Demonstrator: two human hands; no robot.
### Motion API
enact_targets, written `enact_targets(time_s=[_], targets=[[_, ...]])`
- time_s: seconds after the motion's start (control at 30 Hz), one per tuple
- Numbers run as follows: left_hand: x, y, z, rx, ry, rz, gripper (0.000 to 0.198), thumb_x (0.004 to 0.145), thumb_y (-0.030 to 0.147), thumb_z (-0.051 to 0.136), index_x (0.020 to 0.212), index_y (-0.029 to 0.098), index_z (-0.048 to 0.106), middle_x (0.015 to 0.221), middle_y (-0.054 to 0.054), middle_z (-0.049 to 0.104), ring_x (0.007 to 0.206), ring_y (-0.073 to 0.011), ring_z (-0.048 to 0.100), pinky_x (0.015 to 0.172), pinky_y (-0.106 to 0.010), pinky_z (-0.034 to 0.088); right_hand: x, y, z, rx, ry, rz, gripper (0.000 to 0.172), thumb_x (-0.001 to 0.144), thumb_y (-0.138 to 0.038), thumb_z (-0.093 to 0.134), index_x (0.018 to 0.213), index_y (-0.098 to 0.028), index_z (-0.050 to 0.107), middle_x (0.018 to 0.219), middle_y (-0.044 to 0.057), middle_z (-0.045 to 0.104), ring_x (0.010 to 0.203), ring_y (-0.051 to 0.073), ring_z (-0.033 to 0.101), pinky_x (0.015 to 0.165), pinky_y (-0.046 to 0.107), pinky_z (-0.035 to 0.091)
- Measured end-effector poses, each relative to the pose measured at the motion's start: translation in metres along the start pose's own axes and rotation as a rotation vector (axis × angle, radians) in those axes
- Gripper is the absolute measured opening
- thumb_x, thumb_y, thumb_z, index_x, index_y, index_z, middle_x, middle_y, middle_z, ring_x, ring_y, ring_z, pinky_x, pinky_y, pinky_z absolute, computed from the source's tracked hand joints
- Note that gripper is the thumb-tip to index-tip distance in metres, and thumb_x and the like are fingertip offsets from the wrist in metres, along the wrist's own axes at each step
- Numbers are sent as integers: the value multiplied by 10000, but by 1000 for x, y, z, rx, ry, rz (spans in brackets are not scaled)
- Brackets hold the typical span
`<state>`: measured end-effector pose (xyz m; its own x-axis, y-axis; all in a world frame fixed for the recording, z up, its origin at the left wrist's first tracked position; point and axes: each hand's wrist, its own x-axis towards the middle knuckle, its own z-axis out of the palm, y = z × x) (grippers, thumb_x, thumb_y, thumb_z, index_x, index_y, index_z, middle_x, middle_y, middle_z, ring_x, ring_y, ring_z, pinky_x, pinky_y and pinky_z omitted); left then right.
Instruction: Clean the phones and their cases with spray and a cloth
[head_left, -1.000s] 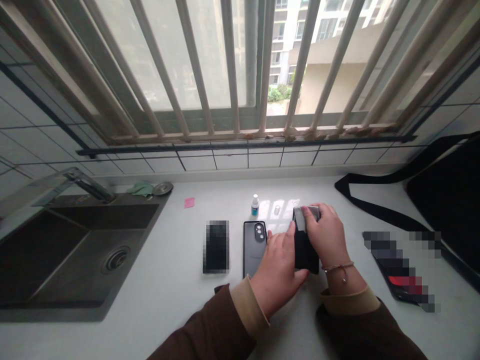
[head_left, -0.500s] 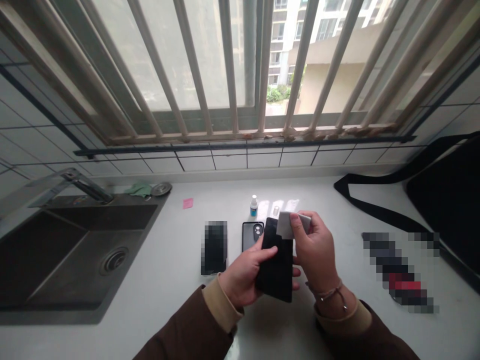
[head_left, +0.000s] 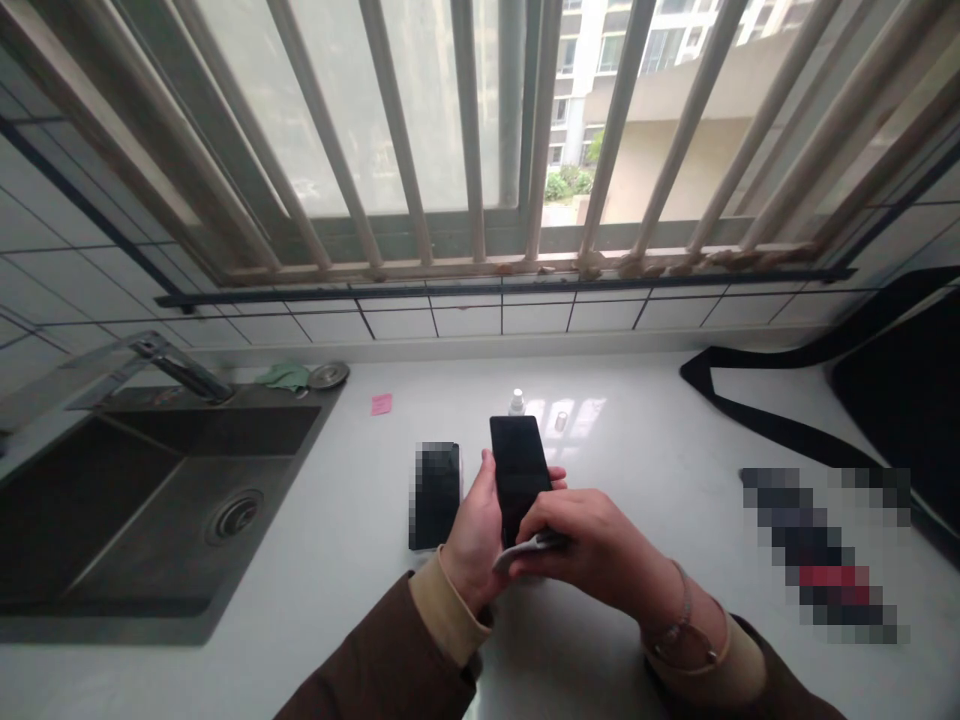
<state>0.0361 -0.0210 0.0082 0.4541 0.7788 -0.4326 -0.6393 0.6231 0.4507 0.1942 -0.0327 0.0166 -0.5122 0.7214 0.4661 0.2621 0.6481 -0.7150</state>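
Note:
A black smartphone point(head_left: 519, 455) lies tilted in my left hand point(head_left: 476, 535), its dark screen facing up. My left thumb runs along the phone's left edge, and fingertips show past its right edge. My right hand point(head_left: 581, 535) is closed on a folded light grey cloth point(head_left: 523, 550), which is over the phone's lower end. The right fingers hide that part of the screen. Just beyond the phone's top stands a small white-capped bottle point(head_left: 517, 402), its lower part hidden. A small clear cap-like piece point(head_left: 561, 421) sits to the bottle's right.
Left of my hands lies another dark phone-like device point(head_left: 436, 497), partly blurred out. A pink paper note point(head_left: 381, 404) is farther back. The sink point(head_left: 262, 560) and faucet point(head_left: 184, 370) are at left. At right are a black bag strap point(head_left: 765, 420) and a pixelated item point(head_left: 825, 555).
My right hand has carried the cloth from the phone's top right corner down to its lower end. The phone has turned and shifted slightly left, now covering the phone case behind it.

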Motion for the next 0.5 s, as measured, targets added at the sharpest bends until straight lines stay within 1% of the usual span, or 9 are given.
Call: enact_targets(time_s=[0.07, 0.13, 0.23, 0.27, 0.33, 0.4, 0.5], targets=[[-1, -1, 0, -34, -66, -21, 850, 1049, 729, 354, 1216, -10, 739, 1093, -225, 769, 1061, -307, 740, 1047, -398, 543, 0, 5, 3, -135, 18, -23, 282, 929, -453, 822, 871, -215, 683, 791, 3, 720, 688, 159, 642, 657, 302, 454], [-3, -2, 3, -86, -133, -29, 763, 1069, 674, 379, 1272, 25, 723, 1136, -207, 765, 1109, -311, 733, 1054, -406, 542, 0, 8, 5, -234, 67, -41, 296, 955, -463, 788, 862, -216, 653, 787, 10, 681, 707, 174, 603, 660, 321, 432], [-8, -4, 9, -152, -162, 17, 600, 1099, 570, 416, 1364, 106, 688, 1206, -162, 758, 1156, -294, 726, 1064, -408, 542, 1, 8, 3, -318, 153, -44, 306, 956, -449, 788, 858, -221, 610, 777, 12, 631, 717, 186, 545, 641, 330, 403], [-9, -5, 10, -161, -166, 36, 571, 1105, 546, 420, 1395, 123, 672, 1227, -154, 754, 1169, -287, 723, 1071, -402, 538, 1, 8, 3, -343, 179, -42, 312, 945, -449, 799, 862, -223, 600, 774, 12, 621, 724, 191, 532, 647, 335, 408], [-12, -6, 13, -164, -176, 55, 569, 1111, 536, 415, 1447, 135, 637, 1260, -153, 745, 1195, -278, 715, 1090, -389, 523, 2, 7, 1, -392, 236, -27, 338, 908, -462, 834, 882, -226, 592, 797, 19, 623, 771, 213, 542, 707, 362, 446], [-14, -8, 14, -152, -190, 45, 602, 1107, 562, 409, 1489, 140, 605, 1280, -159, 740, 1210, -280, 709, 1101, -388, 511, 3, 7, -1, -437, 300, 18, 369, 867, -482, 867, 914, -230, 601, 880, 43, 641, 865, 249, 575, 800, 417, 487], [-13, -10, 12, -114, -223, -31, 685, 1085, 633, 402, 1514, 132, 585, 1275, -180, 743, 1220, -304, 706, 1098, -409, 510, 3, 11, -3, -465, 399, 112, 451, 823, -505, 900, 1061, -239, 624, 1119, 108, 640, 1072, 324, 599, 937, 516, 518]])
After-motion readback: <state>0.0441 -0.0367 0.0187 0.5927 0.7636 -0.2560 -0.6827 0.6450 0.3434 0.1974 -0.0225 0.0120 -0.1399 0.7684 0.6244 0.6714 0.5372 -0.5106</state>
